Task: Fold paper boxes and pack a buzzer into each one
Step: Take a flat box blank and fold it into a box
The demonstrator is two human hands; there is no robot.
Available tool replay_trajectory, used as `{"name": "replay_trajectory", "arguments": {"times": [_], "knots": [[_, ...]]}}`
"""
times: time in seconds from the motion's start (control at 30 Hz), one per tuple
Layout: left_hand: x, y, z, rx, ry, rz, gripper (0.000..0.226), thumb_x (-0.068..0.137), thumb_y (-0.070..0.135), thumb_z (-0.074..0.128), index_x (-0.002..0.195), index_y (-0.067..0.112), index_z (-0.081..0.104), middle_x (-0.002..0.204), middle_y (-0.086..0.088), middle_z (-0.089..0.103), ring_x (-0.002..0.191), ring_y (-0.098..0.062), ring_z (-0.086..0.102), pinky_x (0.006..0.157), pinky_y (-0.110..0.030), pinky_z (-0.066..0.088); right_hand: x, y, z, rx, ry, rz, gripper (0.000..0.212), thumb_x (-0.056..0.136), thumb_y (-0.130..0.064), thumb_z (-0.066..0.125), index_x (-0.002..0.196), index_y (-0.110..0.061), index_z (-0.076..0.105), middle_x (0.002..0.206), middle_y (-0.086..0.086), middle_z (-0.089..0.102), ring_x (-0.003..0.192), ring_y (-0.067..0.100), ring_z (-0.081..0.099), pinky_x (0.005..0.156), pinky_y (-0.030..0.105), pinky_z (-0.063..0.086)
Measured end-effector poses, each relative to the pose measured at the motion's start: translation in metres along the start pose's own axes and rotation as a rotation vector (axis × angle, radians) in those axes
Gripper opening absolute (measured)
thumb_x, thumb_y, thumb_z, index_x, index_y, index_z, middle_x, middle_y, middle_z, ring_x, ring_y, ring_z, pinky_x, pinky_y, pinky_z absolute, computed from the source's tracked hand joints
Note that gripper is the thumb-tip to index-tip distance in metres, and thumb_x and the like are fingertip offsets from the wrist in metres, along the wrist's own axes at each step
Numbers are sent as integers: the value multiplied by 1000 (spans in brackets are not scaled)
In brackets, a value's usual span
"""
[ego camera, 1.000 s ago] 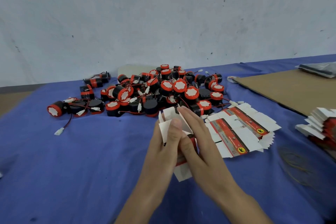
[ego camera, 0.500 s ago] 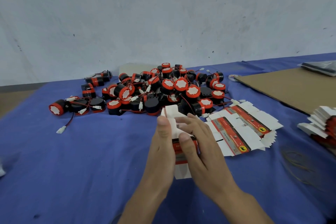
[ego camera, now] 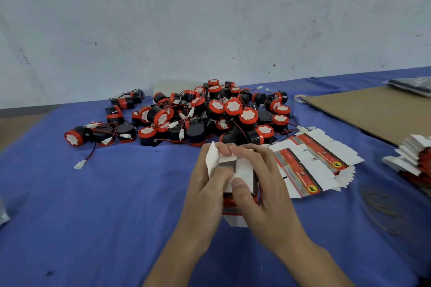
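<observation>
At the far left of the blue cloth (ego camera: 70, 205) one buzzer (ego camera: 74, 138) lies apart, and next to it, toward the middle, the big heap of buzzers (ego camera: 210, 114) waits untouched. In front of the heap the left hand (ego camera: 205, 189) grasps the paper box (ego camera: 243, 168) on its left side and presses a white flap with the thumb. A second ago the flaps stood up loose above the fingers; now they are bent down over the far end, so the box looks squared and this end is probably almost closed. The right hand (ego camera: 263, 193) clasps the same box, with the fingers across the top and the thumb on the near face. No buzzer is seen inside yet. To the right lie the flat box blanks (ego camera: 312, 165), then a cardboard sheet (ego camera: 373, 112).
</observation>
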State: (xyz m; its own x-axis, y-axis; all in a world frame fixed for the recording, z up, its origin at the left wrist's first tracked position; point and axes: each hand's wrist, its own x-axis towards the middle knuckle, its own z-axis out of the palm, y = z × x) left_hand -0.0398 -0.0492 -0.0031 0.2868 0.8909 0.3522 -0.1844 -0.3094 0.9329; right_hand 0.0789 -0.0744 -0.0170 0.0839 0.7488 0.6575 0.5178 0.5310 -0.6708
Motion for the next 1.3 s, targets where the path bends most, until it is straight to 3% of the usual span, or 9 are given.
{"name": "replay_trajectory", "arguments": {"times": [0.1,0.23,0.43,0.63,0.8,0.93,1.07,1.2,1.3], "knots": [[0,-1,0,-17,-23,-11,26,90,42,52,112,35,63,101,7,71,94,-11,70,73,-25,58,1,1,-4,-48,37,-38,43,89,-37,45,129,-23,55,127,-6,46,124,17,49,93,11,41],[2,3,4,-237,-89,-156,71,84,80,44,143,39,47,135,5,63,126,-15,59,104,-36,48,4,6,-12,-104,99,-25,39,87,-35,42,119,-18,58,122,-4,47,118,9,48,91,8,37],[6,0,5,-384,-75,-298,61,75,48,64,130,21,62,121,-7,71,111,-23,69,84,-34,60,3,9,-18,-209,68,-68,43,85,-34,43,120,-14,58,127,-4,47,122,4,44,97,11,35],[6,-5,3,-354,-121,-312,41,88,24,68,127,27,56,114,-8,73,97,-25,72,66,-29,57,1,9,-20,-248,26,-134,65,97,-63,35,146,-21,32,145,-13,42,136,4,40,110,15,28],[8,-11,4,-232,-135,-294,39,97,11,62,131,27,54,121,-4,70,110,-26,69,84,-39,60,-1,11,-17,-321,-21,-205,63,98,-60,37,148,-22,31,144,-8,44,134,9,42,111,20,30],[7,-11,5,-273,-147,-296,39,99,18,59,136,26,54,127,-6,67,118,-26,65,97,-44,55,0,12,-17,-337,-14,-220,62,98,-58,37,148,-22,32,143,-8,43,134,4,38,111,18,29],[8,-1,0,-389,-147,-369,33,102,22,50,134,23,60,126,-6,69,112,-22,68,83,-36,59,2,13,-19,-300,17,-240,58,100,-58,32,147,-23,33,141,-17,34,134,-7,31,109,11,25],[5,-5,0,-243,-167,-329,32,102,25,52,133,21,59,120,-9,71,111,-27,69,87,-40,58,-1,17,-19,-309,14,-221,60,101,-60,30,149,-23,31,141,-14,36,135,-5,31,111,13,24],[6,-1,-1,-377,-197,-393,37,102,33,50,131,14,62,123,-13,69,111,-28,68,79,-33,59,0,16,-21,-267,27,-223,59,102,-58,30,148,-20,33,142,-11,37,136,-1,34,110,13,26]]}}
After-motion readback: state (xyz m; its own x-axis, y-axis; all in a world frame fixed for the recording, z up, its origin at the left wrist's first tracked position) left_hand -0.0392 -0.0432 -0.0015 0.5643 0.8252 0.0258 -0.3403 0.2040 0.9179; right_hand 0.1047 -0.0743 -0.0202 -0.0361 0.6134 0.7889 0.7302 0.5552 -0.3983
